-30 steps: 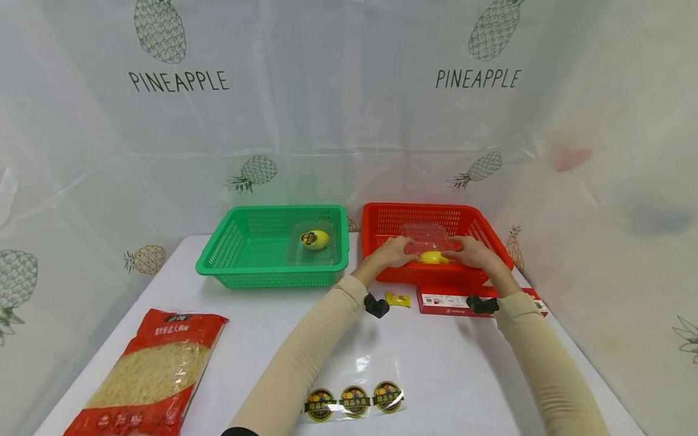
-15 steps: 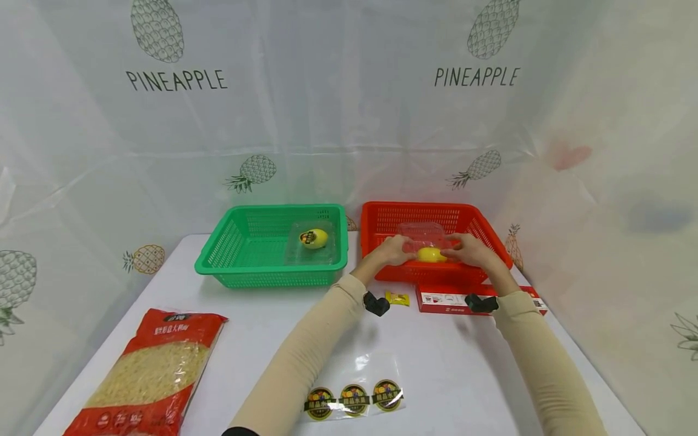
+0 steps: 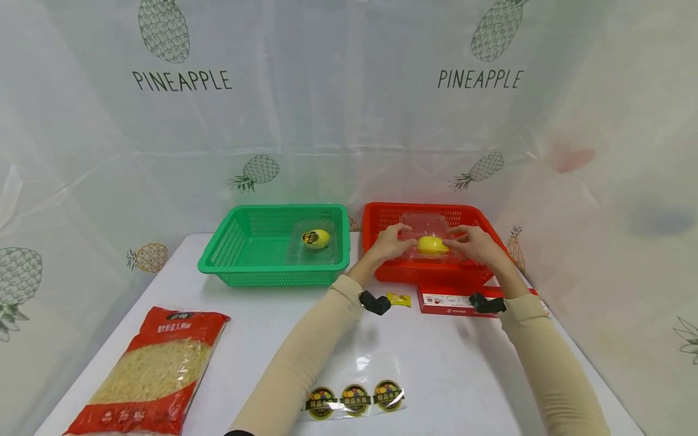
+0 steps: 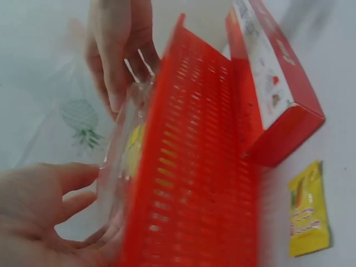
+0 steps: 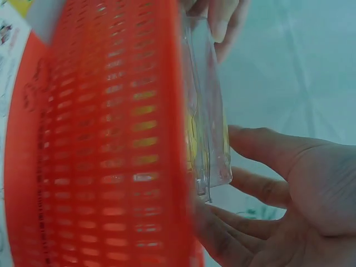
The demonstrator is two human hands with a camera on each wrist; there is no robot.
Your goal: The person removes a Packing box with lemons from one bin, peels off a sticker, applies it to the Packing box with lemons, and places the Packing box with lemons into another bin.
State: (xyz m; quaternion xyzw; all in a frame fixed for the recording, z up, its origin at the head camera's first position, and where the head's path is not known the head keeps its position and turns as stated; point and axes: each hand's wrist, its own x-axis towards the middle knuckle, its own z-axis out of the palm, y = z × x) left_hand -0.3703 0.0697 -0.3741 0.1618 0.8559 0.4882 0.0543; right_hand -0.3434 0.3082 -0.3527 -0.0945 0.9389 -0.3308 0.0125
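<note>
In the head view, an open clear plastic box [image 3: 424,224] with a yellow lemon [image 3: 432,244] in it is at the red basket [image 3: 425,270]. My left hand [image 3: 391,243] holds the box's left end and my right hand [image 3: 477,244] its right end. The left wrist view has the left thumb and fingers around the end of the clear box [image 4: 114,161], above the basket rim. From the right wrist, the right thumb presses the clear box [image 5: 217,111], with other fingers lower down. The basket wall partly hides the fruit in both wrist views.
Left of the red basket stands a green basket [image 3: 272,278], holding another clear box with a stickered lemon [image 3: 316,238]. A red carton [image 3: 452,303] and a yellow packet [image 3: 399,300] lie in front. Nearer are a sticker sheet [image 3: 354,399] and a pasta bag [image 3: 152,369].
The box and its lemon have come up a little in the red basket, so more of the lemon shows above the front rim. Both hands have shifted slightly with it.
</note>
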